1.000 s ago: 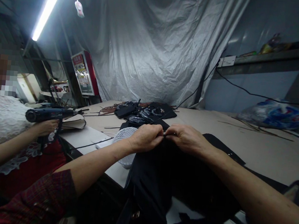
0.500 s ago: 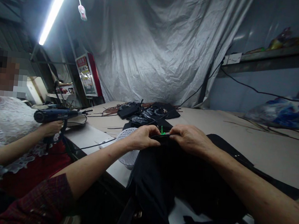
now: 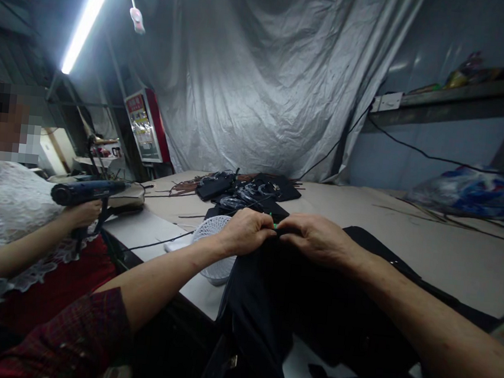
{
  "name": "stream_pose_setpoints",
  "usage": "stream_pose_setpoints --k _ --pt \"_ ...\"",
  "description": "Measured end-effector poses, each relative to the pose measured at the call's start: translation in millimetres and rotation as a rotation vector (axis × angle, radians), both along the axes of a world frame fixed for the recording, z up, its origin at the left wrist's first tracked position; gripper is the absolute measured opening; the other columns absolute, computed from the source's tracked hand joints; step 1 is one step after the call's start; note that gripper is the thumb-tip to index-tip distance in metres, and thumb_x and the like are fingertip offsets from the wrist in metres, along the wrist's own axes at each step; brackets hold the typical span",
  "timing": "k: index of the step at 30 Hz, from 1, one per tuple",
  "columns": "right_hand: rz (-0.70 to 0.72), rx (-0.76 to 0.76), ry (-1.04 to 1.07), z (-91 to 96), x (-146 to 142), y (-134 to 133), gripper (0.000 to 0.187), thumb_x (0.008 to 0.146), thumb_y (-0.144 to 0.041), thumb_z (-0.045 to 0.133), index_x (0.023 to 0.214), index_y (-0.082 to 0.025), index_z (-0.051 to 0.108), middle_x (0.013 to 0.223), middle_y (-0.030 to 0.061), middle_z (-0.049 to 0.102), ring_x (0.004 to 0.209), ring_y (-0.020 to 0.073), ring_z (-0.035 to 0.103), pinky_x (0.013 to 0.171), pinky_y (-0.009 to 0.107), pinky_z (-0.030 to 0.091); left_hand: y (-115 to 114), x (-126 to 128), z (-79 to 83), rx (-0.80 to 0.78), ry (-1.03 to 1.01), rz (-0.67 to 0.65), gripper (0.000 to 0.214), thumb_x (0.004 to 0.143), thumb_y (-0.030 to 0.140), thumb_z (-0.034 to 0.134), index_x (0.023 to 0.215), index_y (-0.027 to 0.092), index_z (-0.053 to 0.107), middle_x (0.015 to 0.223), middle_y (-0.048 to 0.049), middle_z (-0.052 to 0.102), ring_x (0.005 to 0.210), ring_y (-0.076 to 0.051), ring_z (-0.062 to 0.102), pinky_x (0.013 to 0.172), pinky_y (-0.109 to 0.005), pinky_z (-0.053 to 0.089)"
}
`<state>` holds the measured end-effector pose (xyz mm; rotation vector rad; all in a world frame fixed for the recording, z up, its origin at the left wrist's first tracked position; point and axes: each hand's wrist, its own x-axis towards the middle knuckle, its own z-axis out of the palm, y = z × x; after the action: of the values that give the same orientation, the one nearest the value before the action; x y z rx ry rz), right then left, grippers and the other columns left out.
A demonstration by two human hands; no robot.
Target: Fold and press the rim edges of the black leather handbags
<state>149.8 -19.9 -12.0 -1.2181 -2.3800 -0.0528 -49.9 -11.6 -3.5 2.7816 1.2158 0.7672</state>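
A large black bag [image 3: 308, 301] of dark fabric stands before me, with metal fittings and a strap low on it. My left hand [image 3: 248, 231] pinches its top edge between thumb and fingers. Close by on the right, my right hand [image 3: 312, 235] grips the same edge, the fingertips of both hands almost meeting. Between them shows a small bright green piece [image 3: 275, 226], mostly covered by my fingers; its kind cannot be made out. The bag's inside is too dark to read.
Behind my left forearm stands a white plastic basket [image 3: 206, 227]. Black bag parts [image 3: 252, 190] with clear wrapping lie farther back on the table [image 3: 322, 202]. At left a co-worker holds a heat gun [image 3: 86, 191]. A blue plastic bag [image 3: 475, 189] lies far right.
My fingers have come closer together at the bag's edge, covering more of the green piece. The co-worker's heat gun appears slightly farther left, and the whole view has shifted a little.
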Motion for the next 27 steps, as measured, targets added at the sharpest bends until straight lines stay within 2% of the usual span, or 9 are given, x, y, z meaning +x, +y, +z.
stream_pose_setpoints --k 2,5,8,12,16,19,22,25,27 --pt "0.007 0.031 -0.013 -1.3 -2 1 0.022 0.085 -0.029 0.053 0.098 -0.028 0.070 0.095 0.0002 0.070 0.088 0.0166 0.061 0.074 0.025 0.040 1 2 0.4 0.012 0.004 -0.011 0.013 0.082 0.024 0.061 0.077 0.019 0.071 0.068 0.0003 0.068 0.066 -0.013 0.059 0.061 -0.023 0.036" --pt "-0.082 0.105 -0.014 -4.8 -10 -2 0.022 0.086 -0.027 0.051 0.092 -0.026 0.072 0.091 0.0012 0.070 0.085 0.0168 0.061 0.070 0.025 0.039 3 4 1.9 0.008 0.006 -0.002 0.014 0.081 0.025 0.060 0.075 0.019 0.071 0.067 -0.0005 0.067 0.065 -0.013 0.059 0.061 -0.023 0.037" --pt "-0.160 0.134 -0.017 -4.7 -17 -7 0.025 0.087 -0.028 0.048 0.091 -0.025 0.072 0.090 0.0027 0.070 0.083 0.0184 0.061 0.065 0.027 0.037 3 2 3.0 -0.073 -0.008 0.047 0.014 0.080 0.028 0.061 0.081 0.018 0.070 0.076 -0.0027 0.069 0.072 -0.016 0.061 0.065 -0.024 0.041" --pt "-0.154 -0.041 -0.010 5.7 -10 -9 0.024 0.086 -0.035 0.050 0.095 -0.027 0.071 0.090 0.0026 0.070 0.080 0.0181 0.061 0.064 0.026 0.036 -5 -10 -0.1 -0.279 -0.111 0.098 0.038 0.067 0.024 0.071 0.104 0.016 0.063 0.097 -0.0045 0.069 0.084 -0.018 0.063 0.070 -0.024 0.047" --pt "-0.095 -0.200 -0.060 18.8 9 -11 0.021 0.081 -0.034 0.056 0.097 -0.031 0.070 0.081 -0.0001 0.068 0.074 0.0165 0.059 0.060 0.025 0.036 -13 -17 -4.0 -0.404 -0.171 0.129 0.025 0.071 0.016 0.061 0.097 0.016 0.064 0.086 -0.0017 0.069 0.074 -0.015 0.062 0.060 -0.022 0.044" --pt "-0.158 -0.186 -0.126 22.1 17 -15 0.023 0.086 -0.036 0.050 0.093 -0.029 0.070 0.075 0.0016 0.067 0.069 0.0170 0.059 0.058 0.026 0.034 -14 -13 -2.0 -0.313 -0.112 0.164 0.018 0.076 0.026 0.061 0.090 0.016 0.068 0.081 -0.0013 0.069 0.070 -0.015 0.060 0.058 -0.022 0.040" --pt "-0.223 -0.034 -0.227 16.6 15 -18 0.028 0.088 -0.037 0.045 0.089 -0.024 0.070 0.081 0.0064 0.069 0.074 0.0203 0.061 0.060 0.028 0.034 -13 -8 2.2 -0.188 -0.035 0.184 0.024 0.083 0.036 0.056 0.083 0.017 0.071 0.073 -0.0017 0.068 0.066 -0.015 0.057 0.059 -0.024 0.039" --pt "-0.272 0.085 -0.243 7.9 7 -20 0.030 0.089 -0.034 0.042 0.087 -0.021 0.069 0.088 0.0090 0.070 0.079 0.0215 0.062 0.063 0.029 0.036 -13 -5 5.8 -0.089 0.046 0.174 0.023 0.085 0.032 0.054 0.080 0.018 0.072 0.070 -0.0022 0.067 0.066 -0.015 0.058 0.062 -0.025 0.038" --pt "-0.302 0.085 -0.205 6.2 3 -20 0.031 0.089 -0.033 0.041 0.089 -0.021 0.070 0.090 0.0101 0.070 0.082 0.0218 0.063 0.065 0.030 0.038 -12 -5 7.6 -0.042 0.107 0.186 0.022 0.085 0.031 0.054 0.080 0.019 0.072 0.069 -0.0030 0.067 0.066 -0.016 0.058 0.063 -0.025 0.038"
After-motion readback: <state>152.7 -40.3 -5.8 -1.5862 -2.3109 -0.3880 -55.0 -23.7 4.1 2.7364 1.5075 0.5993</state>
